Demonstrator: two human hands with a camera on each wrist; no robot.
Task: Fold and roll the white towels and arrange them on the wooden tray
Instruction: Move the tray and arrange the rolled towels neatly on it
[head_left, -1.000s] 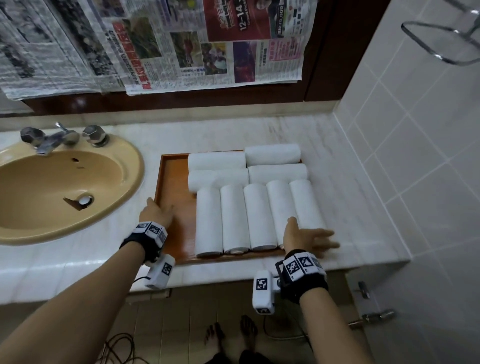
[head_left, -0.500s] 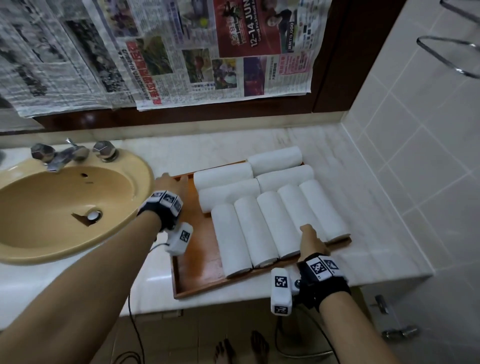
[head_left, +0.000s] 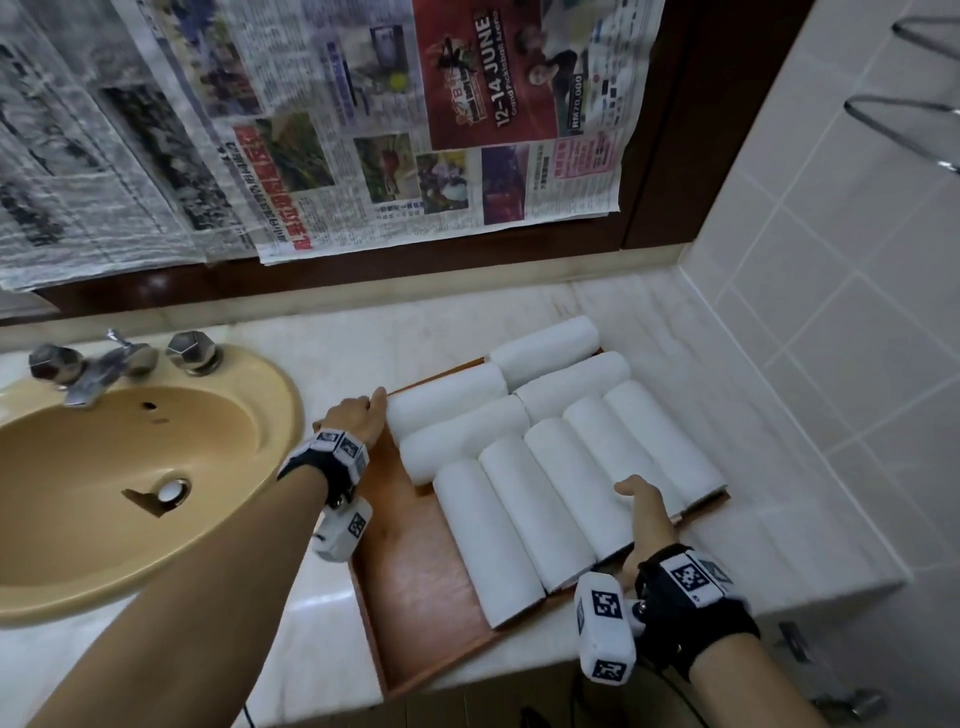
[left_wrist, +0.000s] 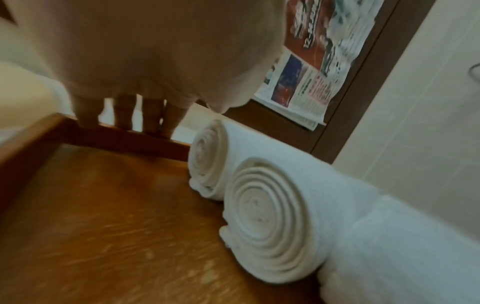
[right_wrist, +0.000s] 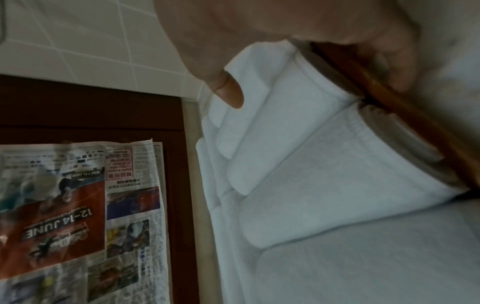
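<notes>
Left of both grips, a tan sink (head_left: 78, 467) with a chrome tap (head_left: 91, 371) is set into the marble table (head_left: 322, 639). Just right of the sink, the left hand (head_left: 358, 418) is laid on the far left corner of the tray (head_left: 415, 597); its fingers (left_wrist: 153, 115) are hooked over the rim there, as the left wrist view shows, so that grip is clamped on the tray. Beside this grip, four rolled towels (head_left: 550, 447) are laid crosswise in two pairs at the far end of the tray, and five more lengthwise, side by side, nearer the person. Bare wood is seen between the left grip and the rolls. At the near right edge, the tray is held by the right hand (head_left: 647, 525): its thumb (right_wrist: 228, 92) is rested on top of the rolls, while the fingers are curled under the rim. Above both grips, newspaper (head_left: 363, 130) is hung on the dark wall panel.
</notes>
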